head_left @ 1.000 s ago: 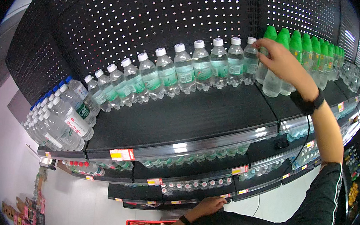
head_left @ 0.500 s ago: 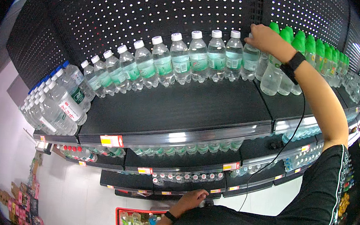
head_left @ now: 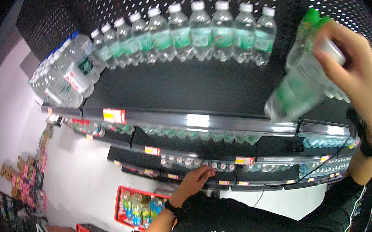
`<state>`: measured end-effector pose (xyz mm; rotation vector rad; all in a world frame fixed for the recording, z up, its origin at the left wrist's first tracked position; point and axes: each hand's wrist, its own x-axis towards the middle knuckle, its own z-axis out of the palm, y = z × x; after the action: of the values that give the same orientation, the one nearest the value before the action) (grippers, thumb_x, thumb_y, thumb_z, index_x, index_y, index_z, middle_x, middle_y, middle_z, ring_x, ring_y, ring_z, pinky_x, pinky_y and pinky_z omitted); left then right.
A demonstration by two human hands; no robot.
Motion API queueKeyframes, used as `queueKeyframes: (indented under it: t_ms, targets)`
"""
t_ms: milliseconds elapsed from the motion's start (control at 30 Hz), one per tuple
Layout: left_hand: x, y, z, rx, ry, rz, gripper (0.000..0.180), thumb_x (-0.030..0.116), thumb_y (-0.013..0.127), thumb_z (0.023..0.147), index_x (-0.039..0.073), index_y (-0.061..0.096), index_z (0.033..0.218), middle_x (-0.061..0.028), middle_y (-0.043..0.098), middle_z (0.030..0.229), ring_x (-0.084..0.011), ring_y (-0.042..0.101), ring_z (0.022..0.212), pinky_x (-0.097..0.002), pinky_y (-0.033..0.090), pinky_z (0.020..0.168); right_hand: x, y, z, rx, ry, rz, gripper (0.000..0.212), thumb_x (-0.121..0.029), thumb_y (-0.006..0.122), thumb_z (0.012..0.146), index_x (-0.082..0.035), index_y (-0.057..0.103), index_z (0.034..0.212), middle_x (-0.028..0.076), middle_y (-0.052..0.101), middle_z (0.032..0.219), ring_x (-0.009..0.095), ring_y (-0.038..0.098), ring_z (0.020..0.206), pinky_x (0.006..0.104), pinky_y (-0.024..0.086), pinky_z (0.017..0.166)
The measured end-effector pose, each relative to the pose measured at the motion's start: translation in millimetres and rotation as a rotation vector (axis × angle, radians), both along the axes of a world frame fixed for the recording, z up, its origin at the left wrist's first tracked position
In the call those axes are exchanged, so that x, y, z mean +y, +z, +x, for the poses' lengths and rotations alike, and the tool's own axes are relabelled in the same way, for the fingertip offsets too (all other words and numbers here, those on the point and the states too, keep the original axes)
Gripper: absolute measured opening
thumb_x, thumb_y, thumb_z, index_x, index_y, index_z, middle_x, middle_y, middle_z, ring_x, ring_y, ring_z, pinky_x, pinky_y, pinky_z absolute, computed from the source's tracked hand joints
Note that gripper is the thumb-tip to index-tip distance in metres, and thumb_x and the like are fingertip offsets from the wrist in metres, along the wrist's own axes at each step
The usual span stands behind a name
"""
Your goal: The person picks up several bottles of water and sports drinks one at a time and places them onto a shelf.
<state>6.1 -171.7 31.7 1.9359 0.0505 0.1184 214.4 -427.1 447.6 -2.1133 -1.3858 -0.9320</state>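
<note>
My right hand [head_left: 354,60], raised at the right over the top shelf, grips a clear water bottle [head_left: 296,91] by its neck near the white cap. This bottle has a green label, leans with its base down and to the left, and is blurred by motion. Behind it, green-capped bottles [head_left: 301,40] are partly hidden by the hand. A row of matching white-capped bottles [head_left: 222,34] stands along the back of the shelf. Low in front of my body, my left hand [head_left: 198,178] holds nothing visible; its fingers are loosely stretched out and apart.
Large bottles [head_left: 66,80] stand at the shelf's left end. Lower shelves [head_left: 276,159] hold more bottles behind price tags. On the floor sits a red basket [head_left: 118,208] of bottles. Stacked boxes [head_left: 27,181] are at the far left, and a thin cable hangs by my right arm.
My right hand has lifted the end bottle out of the row and brought it right and nearer, tilting it. My left hand has moved slightly up, and the whole view has shifted.
</note>
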Motion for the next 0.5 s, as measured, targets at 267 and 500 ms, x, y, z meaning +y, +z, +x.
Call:
queueKeyframes:
  t_ms: [267,500]
  targets:
    - [-10.8,108.2,-17.2,-0.298,-0.298,-0.297,0.078,0.024,0.075,0.088,0.005,0.036,0.153,-0.0167,0.05,0.146,-0.0273,0.052,0.131,-0.0428,0.04,0.111,48.1,-94.9,-67.0,0.616,0.535,-0.578,0.029,-0.025,0.078,0.081,-0.005,0.063,0.096,0.014,0.068,0.082,0.028,0.071,0.073,0.037,0.055,0.06]
    - [-7.9,87.4,-27.4,-0.241,0.154,0.139,0.075,0.032,0.084,0.082,0.002,0.049,0.141,-0.0233,0.064,0.125,-0.0387,0.067,0.108,-0.0424,0.054,0.091,105.1,-199.2,-77.7,0.567,0.62,-0.291,0.032,-0.024,0.074,0.085,-0.008,0.064,0.111,0.01,0.067,0.09,0.03,0.068,0.071,0.0391,0.054,0.058]
